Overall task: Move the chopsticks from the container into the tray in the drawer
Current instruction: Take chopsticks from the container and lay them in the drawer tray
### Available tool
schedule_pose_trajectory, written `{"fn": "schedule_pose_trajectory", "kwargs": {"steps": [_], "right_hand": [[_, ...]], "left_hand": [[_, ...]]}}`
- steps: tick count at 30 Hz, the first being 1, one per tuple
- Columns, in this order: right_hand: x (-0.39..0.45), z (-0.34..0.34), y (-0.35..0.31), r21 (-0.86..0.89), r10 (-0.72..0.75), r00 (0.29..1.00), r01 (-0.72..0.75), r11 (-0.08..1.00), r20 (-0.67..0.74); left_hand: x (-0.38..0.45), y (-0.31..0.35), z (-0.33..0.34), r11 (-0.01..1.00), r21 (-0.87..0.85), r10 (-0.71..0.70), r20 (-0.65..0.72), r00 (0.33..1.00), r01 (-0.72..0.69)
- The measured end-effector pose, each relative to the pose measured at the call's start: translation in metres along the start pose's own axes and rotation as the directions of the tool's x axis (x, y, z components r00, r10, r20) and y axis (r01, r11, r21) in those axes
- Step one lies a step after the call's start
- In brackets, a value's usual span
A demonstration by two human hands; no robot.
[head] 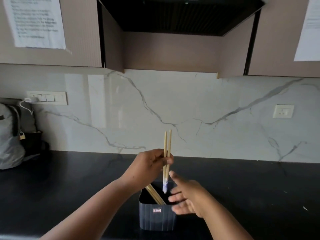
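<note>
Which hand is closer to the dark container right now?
Right. The right hand hovers open beside the container, fingers at its right rim. The left hand is higher, above it, gripping two chopsticks.

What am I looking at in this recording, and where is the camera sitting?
There is no machine here. A person wears one wide-angle camera on the head, so it looks forward and down at their own two bare arms. The left hand pinches a pair of pale wooden chopsticks, upright, with their patterned tips just above a dark ribbed plastic container. More wooden chopsticks lean inside it. The right hand is open beside the container's rim, holding nothing. The container stands on a black countertop before a white marble-look wall. A grey backpack sits far left. No drawer is in view.
</note>
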State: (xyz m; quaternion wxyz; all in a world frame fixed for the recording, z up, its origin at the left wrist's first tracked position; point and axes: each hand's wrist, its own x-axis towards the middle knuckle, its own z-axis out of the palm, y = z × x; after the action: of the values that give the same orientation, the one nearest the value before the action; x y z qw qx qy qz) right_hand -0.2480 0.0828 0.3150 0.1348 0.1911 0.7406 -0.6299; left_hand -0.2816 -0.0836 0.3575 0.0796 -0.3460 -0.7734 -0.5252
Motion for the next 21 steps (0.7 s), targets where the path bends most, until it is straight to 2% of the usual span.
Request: {"fn": "schedule_pose_trajectory", "kwargs": {"steps": [1,2,4,5,7,11,15,17,19,21], "right_hand": [[0.001,0.001,0.0,-0.15,-0.086,0.99,0.07,0.986,-0.108],[0.002,0.003,0.0,-0.214,-0.208,0.966,0.173,0.961,-0.153],[0.003,0.008,-0.002,-0.108,-0.328,0.941,0.318,0.942,-0.084],[0.002,0.015,-0.001,-0.04,-0.348,0.937,0.347,0.937,-0.019],[0.003,0.03,-0.001,-0.032,-0.38,0.924,0.381,0.924,0.05],[0.009,0.054,0.006,0.022,-0.353,0.935,0.352,0.936,0.04],[0.02,0.065,0.026,-0.047,-0.311,0.948,0.315,0.948,0.073],[0.025,0.067,0.044,-0.142,-0.291,0.955,0.296,0.944,0.06],[0.029,0.064,0.073,-0.344,-0.288,0.955,0.295,0.892,0.074],[0.031,0.056,0.11,-0.646,-0.279,0.953,0.288,0.707,0.12]], "left_hand": [[0.008,-0.001,-0.008,0.994,-0.049,-0.094,0.01,0.995,0.095],[0.014,-0.004,-0.015,0.977,-0.11,-0.183,0.024,0.983,0.184],[0.02,-0.012,-0.026,0.921,-0.219,-0.314,0.07,0.947,0.321],[0.021,-0.016,-0.031,0.893,-0.254,-0.358,0.099,0.928,0.372],[0.019,-0.025,-0.037,0.845,-0.298,-0.421,0.145,0.895,0.445],[0.014,-0.047,-0.045,0.811,-0.282,-0.47,0.209,0.858,0.513],[-0.002,-0.079,-0.049,0.79,-0.238,-0.498,0.287,0.818,0.565],[-0.011,-0.102,-0.052,0.823,-0.222,-0.496,0.171,0.852,0.523],[-0.025,-0.136,-0.055,0.833,-0.294,-0.508,-0.071,0.858,0.469],[-0.048,-0.175,-0.054,0.861,-0.193,-0.509,-0.328,0.796,0.471]]}}
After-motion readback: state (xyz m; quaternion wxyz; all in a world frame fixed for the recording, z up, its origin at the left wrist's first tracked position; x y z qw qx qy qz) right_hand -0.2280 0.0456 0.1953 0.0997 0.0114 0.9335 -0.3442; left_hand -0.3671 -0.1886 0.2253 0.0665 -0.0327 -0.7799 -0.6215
